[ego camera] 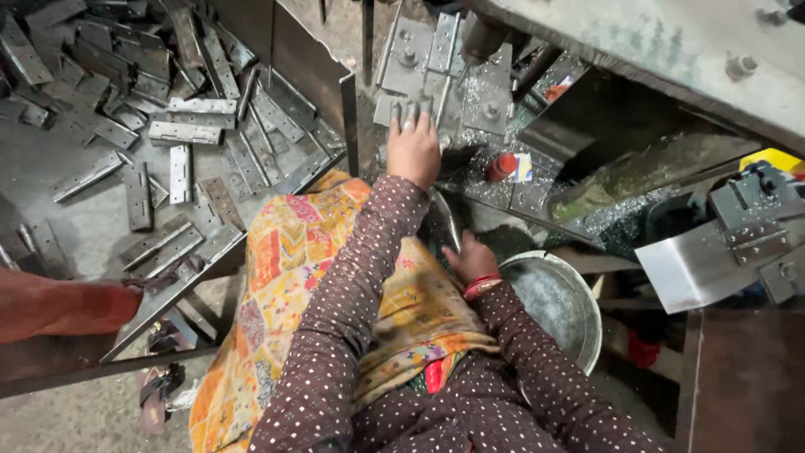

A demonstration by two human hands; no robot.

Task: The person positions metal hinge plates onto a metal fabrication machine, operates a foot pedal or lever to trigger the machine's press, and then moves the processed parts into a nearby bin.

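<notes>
My left hand [413, 144] reaches forward onto the machine bed, its fingertips pressing on a flat metal hinge plate [410, 107] lying among grey steel plates [432, 52]. My right hand [471, 258] is lower, close to my lap, with fingers curled around a narrow metal strip [449, 220] that points up toward the machine. Both arms wear dark brown sleeves with small white dots. Red bangles circle my right wrist. A yellow patterned cloth [293, 252] covers my lap.
A large metal tray [109, 168] at left holds several loose steel hinges. A round steel bucket [563, 304] stands beside my right arm. Metal shavings and a red cap [501, 166] lie on the machine bed. Another person's orange-clad limb [59, 306] shows at left.
</notes>
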